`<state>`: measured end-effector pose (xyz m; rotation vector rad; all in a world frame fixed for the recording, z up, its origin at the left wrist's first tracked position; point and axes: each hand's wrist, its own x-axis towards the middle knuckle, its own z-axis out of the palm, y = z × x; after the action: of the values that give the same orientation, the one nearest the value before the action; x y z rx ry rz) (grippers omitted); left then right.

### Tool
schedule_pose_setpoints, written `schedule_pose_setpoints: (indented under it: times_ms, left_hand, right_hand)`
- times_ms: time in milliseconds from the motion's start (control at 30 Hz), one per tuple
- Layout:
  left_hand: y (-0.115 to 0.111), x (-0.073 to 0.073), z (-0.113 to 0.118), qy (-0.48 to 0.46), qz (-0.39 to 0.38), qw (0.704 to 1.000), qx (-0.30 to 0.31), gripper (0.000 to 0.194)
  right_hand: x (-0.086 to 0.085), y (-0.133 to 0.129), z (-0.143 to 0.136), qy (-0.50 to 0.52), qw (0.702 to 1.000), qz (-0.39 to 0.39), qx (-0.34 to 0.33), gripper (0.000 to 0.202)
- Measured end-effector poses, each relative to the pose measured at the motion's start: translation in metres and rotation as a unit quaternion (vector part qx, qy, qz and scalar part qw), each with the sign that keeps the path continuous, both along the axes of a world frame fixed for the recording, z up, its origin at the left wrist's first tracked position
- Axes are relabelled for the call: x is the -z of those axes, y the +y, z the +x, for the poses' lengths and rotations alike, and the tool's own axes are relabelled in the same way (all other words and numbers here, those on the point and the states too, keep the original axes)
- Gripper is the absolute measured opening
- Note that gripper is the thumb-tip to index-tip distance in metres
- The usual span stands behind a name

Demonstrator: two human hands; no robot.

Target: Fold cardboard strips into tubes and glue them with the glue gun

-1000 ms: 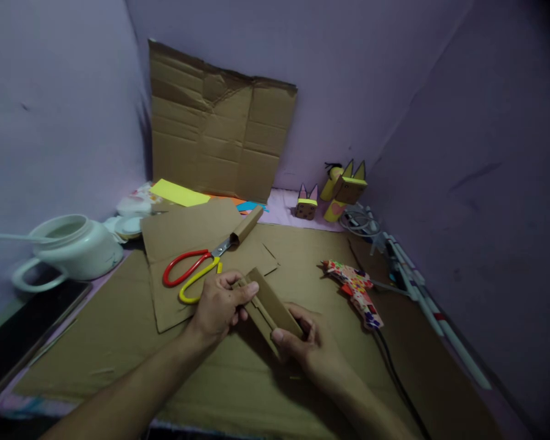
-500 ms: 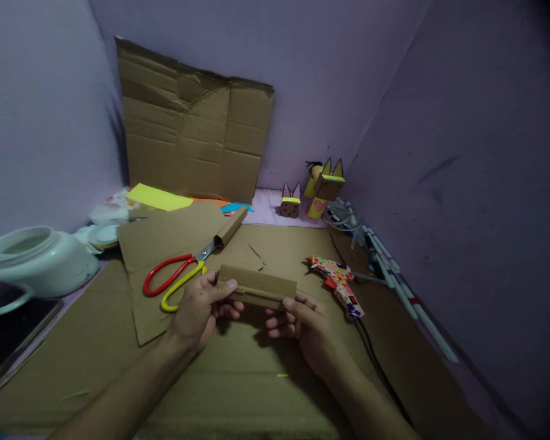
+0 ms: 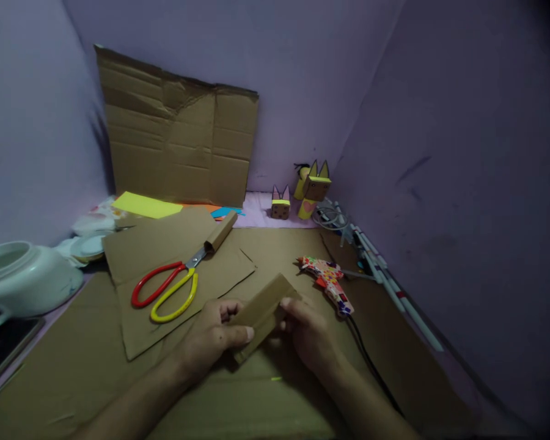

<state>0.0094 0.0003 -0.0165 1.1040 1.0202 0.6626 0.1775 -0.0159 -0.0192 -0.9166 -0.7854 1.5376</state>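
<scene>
Both hands at work over a table covering of flat cardboard (image 3: 229,403). Folded cardboard piece (image 3: 261,315) held between them, just above the covering, slanting up toward the right. Left hand (image 3: 211,336) clamped on its lower end, thumb pressed on top, other fingers curled behind. Right hand (image 3: 314,333) pinches it near the upper end, thumb side at the edge; its lower fingers partly hidden, so I cannot tell how they all sit. Scissors (image 3: 191,263) lie left of the hands on a loose cardboard sheet (image 3: 142,244), red and yellow handles toward me, blade tips hidden by a cardboard sleeve (image 3: 221,232). Patterned glue gun (image 3: 326,278) to the right, nozzle pointing left, black cord (image 3: 371,360) trailing nearward. Small yellow scrap (image 3: 275,379) near the hands
</scene>
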Motion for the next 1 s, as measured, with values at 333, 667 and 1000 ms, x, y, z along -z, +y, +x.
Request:
schedule_pose_setpoints:
  times_ms: [333, 667, 1000]
  left_hand:
    - [-0.005, -0.002, 0.013, -0.057, -0.018, 0.998, 0.006, 0.032]
    - [-0.016, -0.008, 0.023, 0.044, -0.022, 0.996, 0.072, 0.031]
    - [-0.01, -0.014, 0.023, 0.07, 0.061, 0.989, 0.112, 0.018]
  right_hand:
    - [-0.003, -0.001, -0.007, -0.054, 0.998, 0.036, 0.006, 0.02]
    - [-0.002, -0.001, -0.009, -0.124, 0.989, -0.01, 0.081, 0.017]
    - [-0.002, 0.004, -0.009, -0.136, 0.984, -0.017, 0.116, 0.021]
